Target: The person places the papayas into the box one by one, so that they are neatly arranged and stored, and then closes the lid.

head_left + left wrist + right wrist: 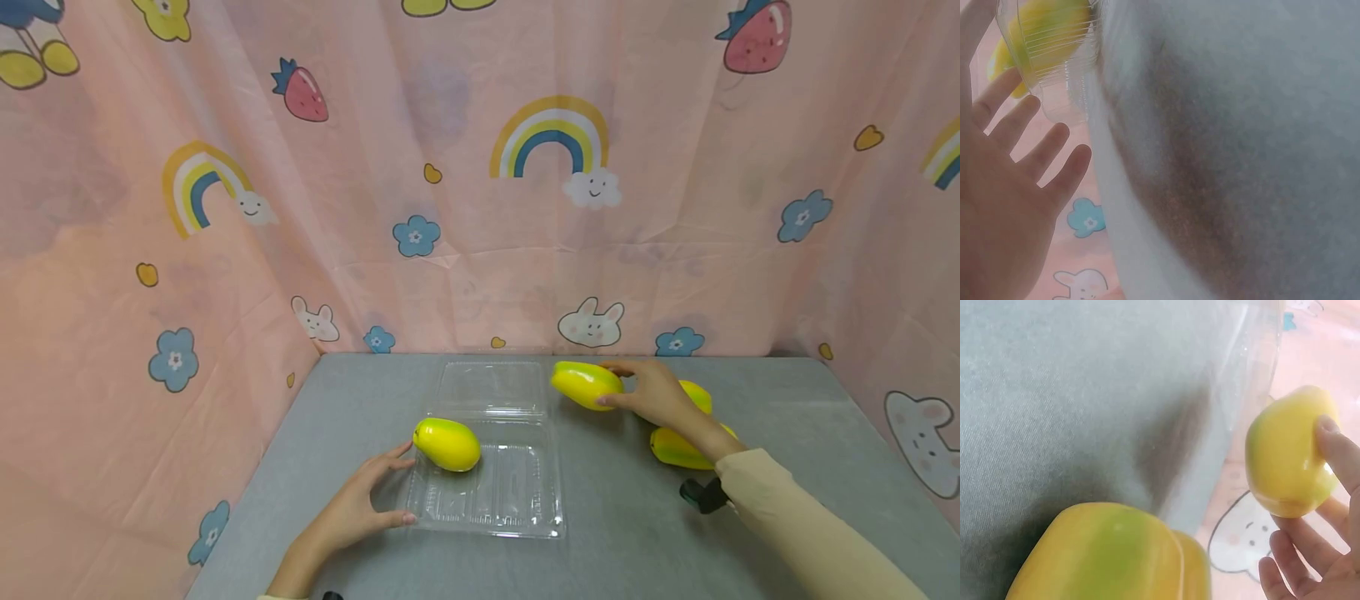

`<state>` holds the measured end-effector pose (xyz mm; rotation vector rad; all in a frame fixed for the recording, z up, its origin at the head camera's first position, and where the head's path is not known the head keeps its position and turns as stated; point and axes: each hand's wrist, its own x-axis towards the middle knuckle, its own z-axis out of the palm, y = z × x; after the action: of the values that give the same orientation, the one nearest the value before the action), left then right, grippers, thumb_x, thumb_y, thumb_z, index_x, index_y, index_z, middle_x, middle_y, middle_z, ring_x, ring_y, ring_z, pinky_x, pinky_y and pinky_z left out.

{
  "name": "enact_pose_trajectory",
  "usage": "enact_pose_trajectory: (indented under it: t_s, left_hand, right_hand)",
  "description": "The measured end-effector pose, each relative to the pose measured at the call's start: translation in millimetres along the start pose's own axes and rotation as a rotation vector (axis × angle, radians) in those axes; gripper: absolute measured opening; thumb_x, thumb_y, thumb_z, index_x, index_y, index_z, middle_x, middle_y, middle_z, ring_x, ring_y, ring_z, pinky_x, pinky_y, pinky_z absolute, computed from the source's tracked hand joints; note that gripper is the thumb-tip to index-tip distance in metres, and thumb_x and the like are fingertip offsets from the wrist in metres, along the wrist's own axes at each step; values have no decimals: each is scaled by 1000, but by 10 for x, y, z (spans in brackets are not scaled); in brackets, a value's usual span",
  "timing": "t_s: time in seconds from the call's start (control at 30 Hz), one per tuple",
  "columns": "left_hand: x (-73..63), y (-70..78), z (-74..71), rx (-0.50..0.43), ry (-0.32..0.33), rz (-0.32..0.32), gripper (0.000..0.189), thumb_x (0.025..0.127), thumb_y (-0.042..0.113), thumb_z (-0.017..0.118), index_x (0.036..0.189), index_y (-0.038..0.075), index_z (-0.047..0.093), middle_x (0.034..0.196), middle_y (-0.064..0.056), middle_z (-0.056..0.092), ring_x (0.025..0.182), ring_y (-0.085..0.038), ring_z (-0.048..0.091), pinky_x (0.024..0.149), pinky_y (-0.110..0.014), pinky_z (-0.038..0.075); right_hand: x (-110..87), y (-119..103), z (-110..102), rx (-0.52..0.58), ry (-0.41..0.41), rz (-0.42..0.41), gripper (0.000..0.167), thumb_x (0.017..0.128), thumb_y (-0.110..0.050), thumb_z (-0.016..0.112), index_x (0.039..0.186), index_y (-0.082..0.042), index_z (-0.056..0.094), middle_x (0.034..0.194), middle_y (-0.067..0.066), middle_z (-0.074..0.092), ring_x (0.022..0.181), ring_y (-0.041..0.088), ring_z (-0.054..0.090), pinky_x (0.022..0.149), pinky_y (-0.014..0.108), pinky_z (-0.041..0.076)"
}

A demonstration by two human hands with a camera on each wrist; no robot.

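A clear plastic clamshell box (491,521) lies with its lid folded back on the table. One yellow-green papaya (447,446) sits at the left side of its base. My left hand (356,500) is spread beside the box's left edge, thumb and fingertips right at the rim. In the left wrist view the fingers (1044,150) are extended and the palm holds nothing. Beyond the lid's right side, my right hand (656,396) grips a second papaya (587,385) by its right end, between thumb and fingers, raised above the table in the right wrist view.
Two more papayas lie on the grey table (615,533) under and beside my right forearm; the nearer papaya (678,448) is partly covered by it. A black wrist device (703,495) hangs below the right sleeve. A pink patterned curtain (465,283) encloses the back and sides.
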<state>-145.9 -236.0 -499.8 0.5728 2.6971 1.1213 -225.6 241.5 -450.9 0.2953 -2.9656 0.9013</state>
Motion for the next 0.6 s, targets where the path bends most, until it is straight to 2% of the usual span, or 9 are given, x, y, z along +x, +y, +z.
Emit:
enact_pose_trajectory:
  t_s: [0.27, 0.43, 0.6]
  left_hand:
    - [3, -7, -4, 2, 0, 20, 79, 71, 47, 85, 138, 21, 55, 162, 3, 35, 148, -33, 34, 117, -64, 30]
    - [-3, -11, -7, -1, -1, 25, 79, 70, 48, 85, 138, 22, 55, 161, 4, 35, 148, -32, 35, 116, -63, 31]
    - [-7, -7, -9, 7, -4, 18, 79, 71, 48, 85, 139, 23, 55, 162, 4, 35, 148, -32, 35, 116, -63, 31]
  right_hand:
    - [-27, -96, 11, 27, 53, -40, 67, 79, -41, 82, 135, -12, 60, 130, 13, 65, 116, 34, 55, 99, 59, 46]
    - [-28, -139, 37, 36, 60, -92, 68, 78, -46, 81, 134, -12, 62, 127, 11, 68, 113, 33, 59, 95, 57, 50]
    - [-33, -206, 88, 82, 59, -87, 68, 77, -50, 80, 133, -14, 63, 125, 7, 70, 112, 31, 60, 95, 55, 50]
